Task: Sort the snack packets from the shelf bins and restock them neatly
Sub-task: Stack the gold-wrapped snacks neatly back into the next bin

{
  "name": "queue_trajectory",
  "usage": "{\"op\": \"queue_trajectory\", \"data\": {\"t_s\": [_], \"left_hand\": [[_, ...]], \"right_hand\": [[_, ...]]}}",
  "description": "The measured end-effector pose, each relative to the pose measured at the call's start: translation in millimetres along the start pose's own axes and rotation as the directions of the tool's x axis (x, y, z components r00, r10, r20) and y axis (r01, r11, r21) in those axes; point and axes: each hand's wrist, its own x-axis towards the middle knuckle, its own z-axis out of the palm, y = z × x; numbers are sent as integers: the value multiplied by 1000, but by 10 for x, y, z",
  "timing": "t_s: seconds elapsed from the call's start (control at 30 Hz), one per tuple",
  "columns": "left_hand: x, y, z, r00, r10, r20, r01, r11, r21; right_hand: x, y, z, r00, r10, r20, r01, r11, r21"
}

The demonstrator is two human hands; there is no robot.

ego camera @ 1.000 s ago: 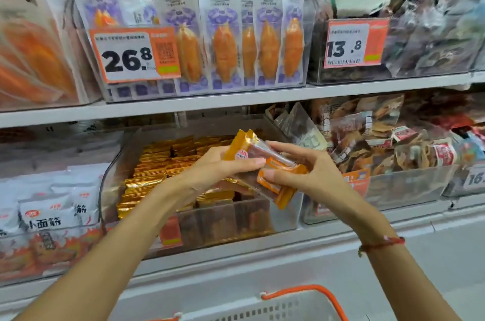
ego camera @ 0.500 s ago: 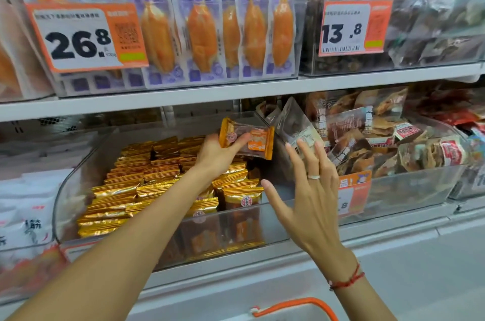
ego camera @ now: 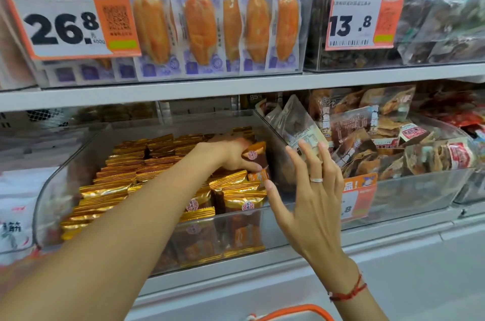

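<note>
**Packet lowered into the gold-wrapper bin**

Shop shelving, two white tiers in view. On the upper shelf (ego camera: 236,89): at 11 o'clock a clear bin of purple-and-white packs (ego camera: 199,19), about five faces readable, fronted by a price tag (ego camera: 70,21) reading 26.8; at 1 o'clock a second tag (ego camera: 362,19) reading 13.8. On the lower tier, at centre, a clear bin (ego camera: 273,229) packed with gold-edged packets, too many to count; at 3 o'clock a neighbouring bin (ego camera: 420,189) of mixed brown snack bags. At 6 o'clock, an orange basket rim (ego camera: 294,311).

Left hand (ego camera: 231,155) reaching into the centre bin, fingers curled round one orange snack packet (ego camera: 256,156), held upright at the bin's right end, just above the stacked packets. Right hand (ego camera: 312,189) spread, fingers straight and apart, holding nothing, raised in front of the wall between the two lower bins; one ring and a red wrist cord visible.
</note>
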Motion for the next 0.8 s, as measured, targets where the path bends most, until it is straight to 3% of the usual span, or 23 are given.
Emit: {"op": "queue_trajectory", "data": {"t_s": [0.13,0.3,0.47,0.63,0.73,0.8], "left_hand": [[51,41,76,998,-57,6,57,998,-9],[-49,-159,-87,997,38,-65,-50,980,-194],[32,-225,34,975,1,-221,-54,971,-234],[-79,-139,-7,981,-16,-193,-29,974,-227],[-456,-52,-22,941,-17,-338,-75,964,-257],[-870,-1,55,867,-11,-499,-124,964,-237]], "right_hand": [[-2,-4,-5,1000,-2,-1,2,1000,-3],[-9,4,-7,1000,1,12,-1,1000,21],[-20,18,-24,999,-15,31,14,999,39],[-31,37,-79,993,-28,119,29,1000,-3],[-30,22,-194,986,-31,161,28,999,24],[-93,-29,-332,994,-32,109,24,997,76]]}}
